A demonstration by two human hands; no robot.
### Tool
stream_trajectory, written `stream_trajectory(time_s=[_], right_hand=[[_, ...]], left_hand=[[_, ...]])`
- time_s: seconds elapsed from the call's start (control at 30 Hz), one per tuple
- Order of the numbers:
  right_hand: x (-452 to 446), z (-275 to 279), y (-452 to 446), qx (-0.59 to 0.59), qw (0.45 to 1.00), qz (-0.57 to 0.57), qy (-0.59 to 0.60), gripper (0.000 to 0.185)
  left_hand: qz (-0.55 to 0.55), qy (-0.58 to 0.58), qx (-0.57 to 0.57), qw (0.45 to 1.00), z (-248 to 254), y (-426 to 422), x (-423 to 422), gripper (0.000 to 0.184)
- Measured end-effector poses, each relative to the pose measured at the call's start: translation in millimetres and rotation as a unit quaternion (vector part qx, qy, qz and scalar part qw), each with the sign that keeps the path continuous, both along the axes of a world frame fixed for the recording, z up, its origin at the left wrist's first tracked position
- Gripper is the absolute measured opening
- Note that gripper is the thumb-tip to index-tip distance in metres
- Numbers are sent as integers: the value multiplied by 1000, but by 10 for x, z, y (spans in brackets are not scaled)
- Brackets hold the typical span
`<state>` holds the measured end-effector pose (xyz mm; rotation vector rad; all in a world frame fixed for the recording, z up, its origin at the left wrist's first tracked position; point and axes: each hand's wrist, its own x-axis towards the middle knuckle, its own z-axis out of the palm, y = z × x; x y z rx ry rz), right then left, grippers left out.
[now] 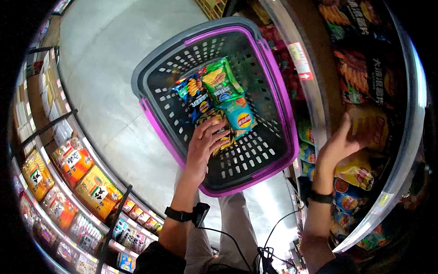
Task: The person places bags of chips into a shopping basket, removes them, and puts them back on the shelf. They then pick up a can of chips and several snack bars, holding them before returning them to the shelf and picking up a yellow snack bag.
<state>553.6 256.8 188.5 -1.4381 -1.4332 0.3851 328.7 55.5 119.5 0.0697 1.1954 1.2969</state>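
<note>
Inside the dark grey basket with purple trim (157, 123) lie several bags of chips: a green bag (223, 82), a blue bag (194, 93) and a teal bag (238, 116). My left hand (204, 144) reaches in, its fingers curled over a black-and-gold bag of chips (214, 116) that it partly hides. To the right, my right hand (340, 144) is at the shelf, thumb and fingers around the near edge of a yellow-brown bag of chips (372, 128). Its fingertips are dim against the bag.
Below that bag sit a bright yellow bag (356, 171) and blue bags (347, 198) behind the clear shelf edge (388, 201). Dark chip bags (356, 75) stand higher up. Across the grey floor (102, 82), the left shelves hold orange snack packs (98, 192). A black cable (262, 251) hangs between my wrists.
</note>
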Motion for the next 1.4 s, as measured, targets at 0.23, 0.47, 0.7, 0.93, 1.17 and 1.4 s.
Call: stream_trajectory(time_s=[0.23, 0.47, 0.7, 0.93, 1.17, 1.4], right_hand=[[-541, -1302, -965, -396, 877, 271, 30, 44], [-1156, -3009, -857, -412, 816, 332, -232, 112], [-1283, -3844, -499, -504, 697, 278, -428, 89], [-1133, -2764, -654, -295, 816, 347, -357, 36], [-625, -878, -1058, -272, 864, 375, -198, 41], [576, 462, -1638, -408, 820, 401, -26, 49]], left_hand=[[49, 20, -114, 992, -422, -557, -486, 55], [76, -23, -127, 989, -598, -794, -709, 60], [40, -27, -148, 988, -624, -746, -777, 56], [36, -29, -144, 989, -622, -730, -761, 54], [-36, 345, -74, 935, -779, -696, -512, 82], [-229, -38, 28, 972, 2, -553, 48, 85]])
